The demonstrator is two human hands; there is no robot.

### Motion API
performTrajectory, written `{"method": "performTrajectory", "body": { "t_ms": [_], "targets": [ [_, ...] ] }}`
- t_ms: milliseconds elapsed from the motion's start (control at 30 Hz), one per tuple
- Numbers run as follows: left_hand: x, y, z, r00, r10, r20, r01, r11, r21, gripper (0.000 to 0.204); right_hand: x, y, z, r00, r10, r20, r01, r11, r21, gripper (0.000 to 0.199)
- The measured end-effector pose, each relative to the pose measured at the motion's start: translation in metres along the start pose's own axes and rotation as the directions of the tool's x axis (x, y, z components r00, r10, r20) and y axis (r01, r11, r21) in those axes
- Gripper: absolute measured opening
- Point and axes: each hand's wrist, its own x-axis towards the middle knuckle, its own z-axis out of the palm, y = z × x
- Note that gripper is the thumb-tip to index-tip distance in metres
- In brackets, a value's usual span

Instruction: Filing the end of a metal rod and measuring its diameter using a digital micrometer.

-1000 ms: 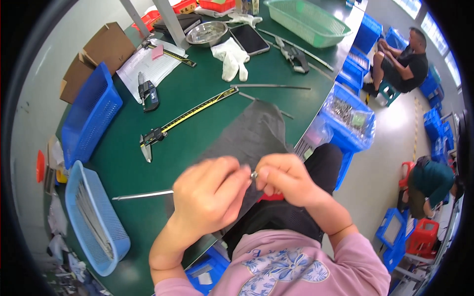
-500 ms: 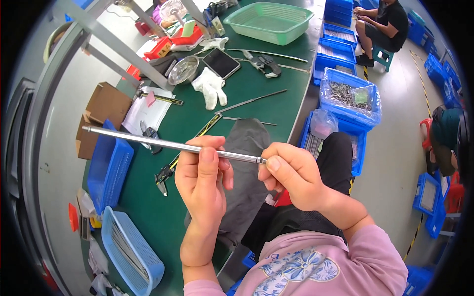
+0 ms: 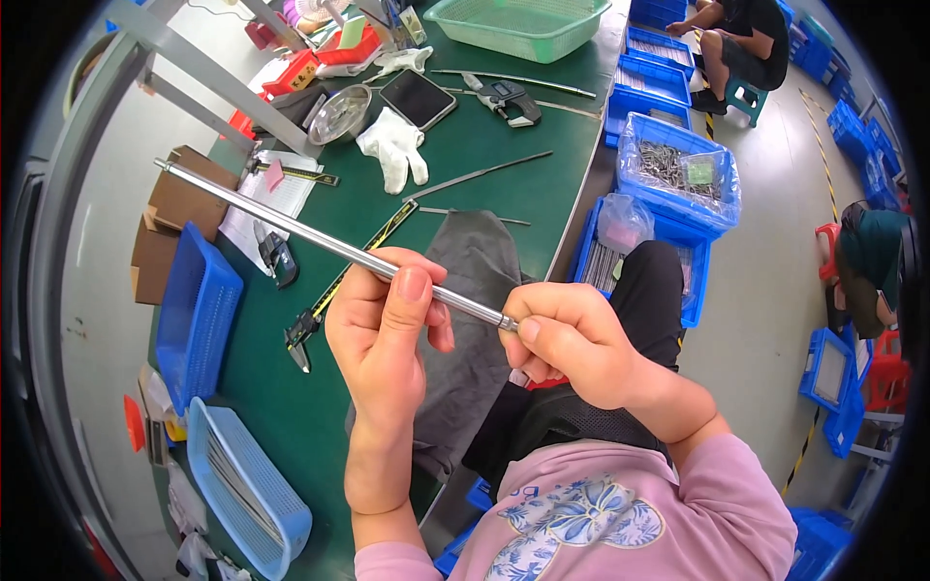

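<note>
A slim, shiny metal rod (image 3: 281, 222) slants across the view, its far end up to the left over a cardboard box. My left hand (image 3: 383, 339) is closed round it, thumb on top and fingers beneath. At its lower right end, my right hand (image 3: 572, 339) pinches the tip between thumb and forefinger, just past a grooved neck. Below the rod a grey cloth (image 3: 465, 358) lies over the table edge. Beside my left hand rests a digital caliper (image 3: 308, 324) with a yellow-marked beam.
On the green table (image 3: 484, 126) are a white glove (image 3: 392, 147), a dark tablet (image 3: 418, 98), a micrometer (image 3: 506, 94) and thin rods. Blue baskets (image 3: 199, 315) stand at left, a green basket (image 3: 518, 27) at the far end. Blue crates (image 3: 712, 218) line the right; a seated person (image 3: 751, 44) is beyond.
The rod has tilted, its far end rising while the end in my right hand dips slightly. My left hand has shifted a little left. Both hands keep their hold.
</note>
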Motion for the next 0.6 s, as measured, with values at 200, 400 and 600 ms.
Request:
{"method": "performTrajectory", "body": {
  "t_ms": [200,400,600],
  "targets": [
    [-0.0019,0.0025,-0.003,1.0,0.018,0.01,-0.018,1.0,0.01,0.02,0.0011,0.0033,0.0026,0.999,-0.029,0.015,0.029,1.0,-0.007,0.023],
    [-0.0037,0.0053,-0.0031,0.998,0.063,0.01,-0.063,0.998,0.011,0.017,0.0002,0.0017,0.0009,1.0,-0.013,0.022,0.014,0.999,-0.041,0.022],
    [-0.0042,0.0049,-0.005,0.993,0.102,0.054,-0.102,0.995,0.013,0.017,-0.0005,0.0033,-0.001,0.997,-0.079,0.028,0.079,0.997,-0.02,0.018]
  ]
}}
